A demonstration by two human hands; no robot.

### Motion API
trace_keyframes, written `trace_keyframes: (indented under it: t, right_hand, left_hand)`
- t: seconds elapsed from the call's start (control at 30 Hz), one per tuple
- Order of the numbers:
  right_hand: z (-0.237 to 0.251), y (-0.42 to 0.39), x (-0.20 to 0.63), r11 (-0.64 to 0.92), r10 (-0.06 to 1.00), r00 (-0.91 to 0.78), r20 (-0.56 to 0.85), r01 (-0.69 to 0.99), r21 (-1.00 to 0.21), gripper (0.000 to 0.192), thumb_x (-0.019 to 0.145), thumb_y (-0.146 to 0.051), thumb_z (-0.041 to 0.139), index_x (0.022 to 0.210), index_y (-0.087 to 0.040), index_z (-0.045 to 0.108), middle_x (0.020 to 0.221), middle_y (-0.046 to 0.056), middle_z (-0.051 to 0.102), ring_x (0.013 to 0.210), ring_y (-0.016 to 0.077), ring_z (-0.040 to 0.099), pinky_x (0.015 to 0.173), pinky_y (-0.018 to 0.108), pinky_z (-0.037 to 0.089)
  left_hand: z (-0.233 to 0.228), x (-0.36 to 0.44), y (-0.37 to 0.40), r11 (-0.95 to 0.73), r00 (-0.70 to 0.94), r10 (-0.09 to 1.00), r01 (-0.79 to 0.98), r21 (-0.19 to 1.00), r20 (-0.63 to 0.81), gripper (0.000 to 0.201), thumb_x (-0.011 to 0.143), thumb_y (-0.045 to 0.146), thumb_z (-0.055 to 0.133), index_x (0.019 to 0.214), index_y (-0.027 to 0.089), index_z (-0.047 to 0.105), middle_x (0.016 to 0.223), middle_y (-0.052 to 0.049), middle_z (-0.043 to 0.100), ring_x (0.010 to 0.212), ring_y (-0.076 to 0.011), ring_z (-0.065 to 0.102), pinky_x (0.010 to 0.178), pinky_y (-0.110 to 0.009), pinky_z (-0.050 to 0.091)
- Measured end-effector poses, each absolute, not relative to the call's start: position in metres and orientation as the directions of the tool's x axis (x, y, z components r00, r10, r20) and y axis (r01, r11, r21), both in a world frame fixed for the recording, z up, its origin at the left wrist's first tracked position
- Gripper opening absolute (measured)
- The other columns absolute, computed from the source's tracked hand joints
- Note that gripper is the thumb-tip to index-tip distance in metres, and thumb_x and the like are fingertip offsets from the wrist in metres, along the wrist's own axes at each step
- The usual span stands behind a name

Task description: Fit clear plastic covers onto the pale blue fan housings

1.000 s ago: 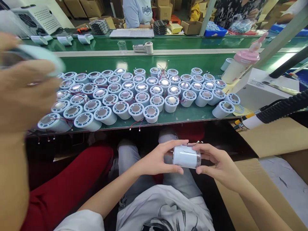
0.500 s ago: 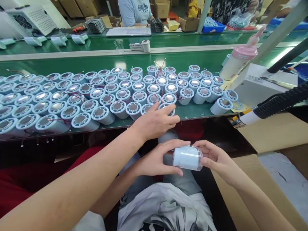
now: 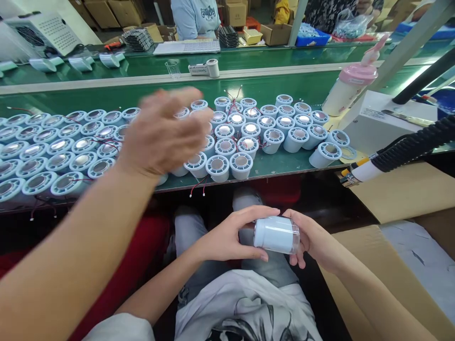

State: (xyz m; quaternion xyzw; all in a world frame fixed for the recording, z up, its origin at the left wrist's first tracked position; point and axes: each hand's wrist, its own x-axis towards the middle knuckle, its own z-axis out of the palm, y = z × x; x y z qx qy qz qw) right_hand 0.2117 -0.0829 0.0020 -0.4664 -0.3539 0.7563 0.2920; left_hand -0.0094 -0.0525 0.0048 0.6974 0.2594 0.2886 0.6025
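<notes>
Left hand (image 3: 227,237): curled round the left end of a pale blue cylinder (image 3: 275,234), thumb on top, fingers beneath.
Right hand (image 3: 314,237): cupped round the cylinder's right end, where a clear rim shows; fingers wrapped under it.
Cylinder: lying on its side between both hands, held over the lap, below the near edge of the green bench (image 3: 284,90).
Co-worker's hand (image 3: 165,130): blurred, fingers spread, nothing in it, hanging above the left-middle of the bench; its forearm crosses in from the lower left.
Bench load: rows of matching blue cylinders (image 3: 249,130), metal faces up, crowded from the left edge past the middle, red wires among them.
Right end of bench: a pink-capped bottle (image 3: 350,87) beside a white box (image 3: 382,125).
Far edge: a tape dispenser (image 3: 206,69) and a clear cup (image 3: 173,68).
</notes>
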Motion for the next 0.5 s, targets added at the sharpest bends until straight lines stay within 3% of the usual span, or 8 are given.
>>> trace_keyframes:
  t: [0.2,0.37,0.43,0.5]
  right_hand:
    - [0.0025,-0.0796,0.2093,-0.728,0.631,-0.502,-0.591,-0.119,-0.675,0.057,0.083,-0.073,0.042,0.084,-0.017,0.053,0.054,0.003,0.065,0.036,0.0112,0.059,0.029,0.012,0.038]
    - [0.0038,-0.0785,0.2082,-0.831,0.486,-0.560,-0.671,-0.060,-0.552,0.071,0.092,-0.068,0.018,0.068,-0.014,0.057,0.046,0.005,0.059,0.028,0.0059,0.047,0.025,0.010,0.027]
    - [0.0006,-0.0800,0.2095,-0.792,0.532,-0.533,-0.658,-0.038,-0.609,0.073,0.091,-0.070,0.013,0.069,-0.014,0.056,0.045,0.004,0.057,0.027,0.0068,0.045,0.024,0.012,0.025]
    - [-0.0033,-0.0831,0.2124,-0.623,0.714,-0.397,-0.576,0.012,-0.782,0.062,0.093,-0.066,0.022,0.081,-0.016,0.056,0.053,0.004,0.061,0.034,0.0103,0.052,0.028,0.016,0.034]
  left_hand:
    - [0.0003,-0.0104,-0.0509,-0.167,0.711,0.688,-0.039,0.985,0.145,0.074,0.066,0.024,0.082,0.133,0.031,0.052,0.144,-0.010,0.047,0.132,-0.0311,0.044,0.106,-0.044,0.041]
    - [0.0030,-0.0081,-0.0531,-0.196,0.697,0.703,-0.005,0.981,0.144,0.064,0.070,0.024,0.079,0.129,0.030,0.055,0.139,-0.011,0.050,0.127,-0.0304,0.049,0.103,-0.043,0.043]
    - [0.0058,-0.0067,-0.0548,-0.159,0.674,0.731,0.017,0.987,0.107,0.061,0.072,0.025,0.077,0.128,0.028,0.054,0.136,-0.011,0.050,0.124,-0.0288,0.051,0.099,-0.039,0.047]
    - [0.0094,-0.0055,-0.0563,-0.091,0.648,0.760,0.040,0.995,0.044,0.059,0.074,0.026,0.076,0.128,0.027,0.052,0.133,-0.011,0.051,0.119,-0.0270,0.053,0.094,-0.036,0.050]
